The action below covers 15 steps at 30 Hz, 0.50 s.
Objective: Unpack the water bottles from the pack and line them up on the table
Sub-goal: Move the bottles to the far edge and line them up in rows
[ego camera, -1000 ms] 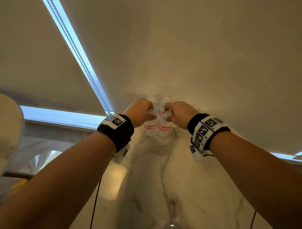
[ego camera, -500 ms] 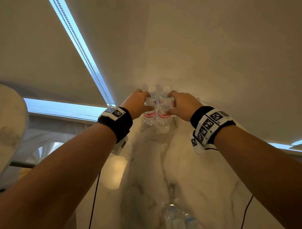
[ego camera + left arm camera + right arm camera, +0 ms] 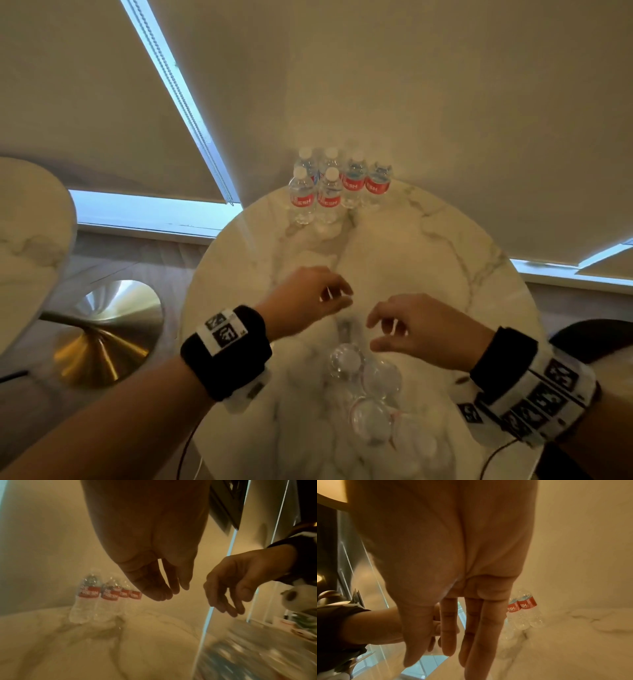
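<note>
Neither grip is holding anything: left hand [image 3: 308,298] and right hand [image 3: 416,329] are hovering loosely spread mid-frame. Six bottles [image 3: 337,185] are standing upper centre on the desk [image 3: 479,274]; the pack [image 3: 366,387] is lying lower centre. Judged light, slippery, crushable: grasp at the cap or neck.

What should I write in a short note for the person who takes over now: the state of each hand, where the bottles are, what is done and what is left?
Left hand: open, holds nothing, above the table.
Right hand: open, holds nothing, beside the left one.
Done: six standing bottles at the far edge, upright, close together in two rows.
Left: the pack lies near the front edge, below the hands, with bottles inside; the count is too blurred to tell. Take them out and stand them by the others.
</note>
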Motion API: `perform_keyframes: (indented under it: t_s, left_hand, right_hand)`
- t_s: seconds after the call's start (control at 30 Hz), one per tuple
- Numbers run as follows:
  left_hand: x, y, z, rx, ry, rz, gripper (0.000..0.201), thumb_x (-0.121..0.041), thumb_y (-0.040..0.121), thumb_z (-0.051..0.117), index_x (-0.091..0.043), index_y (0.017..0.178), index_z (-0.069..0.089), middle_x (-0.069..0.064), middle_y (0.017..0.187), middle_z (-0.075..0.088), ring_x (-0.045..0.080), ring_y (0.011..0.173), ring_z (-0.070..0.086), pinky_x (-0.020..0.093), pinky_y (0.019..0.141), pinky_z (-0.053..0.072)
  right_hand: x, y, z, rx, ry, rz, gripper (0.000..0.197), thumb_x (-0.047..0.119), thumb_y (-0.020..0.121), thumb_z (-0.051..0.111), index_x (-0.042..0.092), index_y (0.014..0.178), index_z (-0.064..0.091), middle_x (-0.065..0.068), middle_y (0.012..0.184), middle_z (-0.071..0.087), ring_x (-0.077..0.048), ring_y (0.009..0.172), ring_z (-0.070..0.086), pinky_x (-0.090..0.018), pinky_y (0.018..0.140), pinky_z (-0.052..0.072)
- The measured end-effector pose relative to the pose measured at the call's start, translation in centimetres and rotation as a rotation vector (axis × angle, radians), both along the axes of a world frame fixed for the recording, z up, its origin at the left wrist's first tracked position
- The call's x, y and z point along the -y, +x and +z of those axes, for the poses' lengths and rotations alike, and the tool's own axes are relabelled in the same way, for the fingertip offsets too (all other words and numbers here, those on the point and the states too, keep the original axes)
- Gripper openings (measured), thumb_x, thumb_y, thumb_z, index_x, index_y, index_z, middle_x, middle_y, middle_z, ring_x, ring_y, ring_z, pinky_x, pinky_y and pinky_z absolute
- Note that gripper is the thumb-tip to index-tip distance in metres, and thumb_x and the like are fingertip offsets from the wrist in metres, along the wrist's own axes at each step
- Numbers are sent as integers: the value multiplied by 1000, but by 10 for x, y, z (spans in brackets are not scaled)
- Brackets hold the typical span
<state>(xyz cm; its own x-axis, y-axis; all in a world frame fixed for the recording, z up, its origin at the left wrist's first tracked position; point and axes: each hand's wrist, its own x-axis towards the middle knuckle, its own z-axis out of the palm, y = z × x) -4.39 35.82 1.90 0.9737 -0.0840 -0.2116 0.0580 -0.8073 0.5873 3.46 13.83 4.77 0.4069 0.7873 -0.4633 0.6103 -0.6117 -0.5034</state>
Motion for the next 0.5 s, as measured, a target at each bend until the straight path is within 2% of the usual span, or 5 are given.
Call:
perform_keyframes:
  t_s: [0.1,0.2,0.27,0.37,0.5]
  left_hand:
    - [25,-30,-4,-132,-13,-87,36,-59,89,60,-34,111,71,-11,102,65,5,86,63,24,79,54]
    - [36,-42,-4,-208,-40,-119,45,-64,80,67,-36,116,68,-12,111,58,5,94,61,30,85,56]
    - [40,-39,-2,-218,-50,-178,50,-60,77,72,-37,121,64,-12,116,55,6,97,59,27,85,55]
    - [44,-28,0,-228,-2,-294,55,-51,80,75,-35,130,58,-8,118,55,9,98,59,23,84,51]
    - [39,-18,-5,-219,99,-342,38,-40,87,70,-26,121,64,-2,116,56,19,98,61,33,85,53]
  right_hand:
    - [19,-22,-15,-5,-52,63,47,69,75,62,40,111,61,13,96,58,-1,79,56,-29,79,52]
    - [34,-40,-32,-1,-80,75,45,61,75,66,42,114,51,10,102,51,-11,83,58,-33,78,52]
    - [40,-44,-40,20,-60,72,41,52,81,67,42,115,46,8,103,47,-15,83,58,-33,78,52]
    - [38,-36,-42,70,-18,65,35,48,86,64,38,115,50,13,94,43,-13,79,52,-27,72,45]
    - [33,-15,-39,72,7,36,30,48,84,64,31,107,54,10,91,49,-16,82,55,-32,73,47]
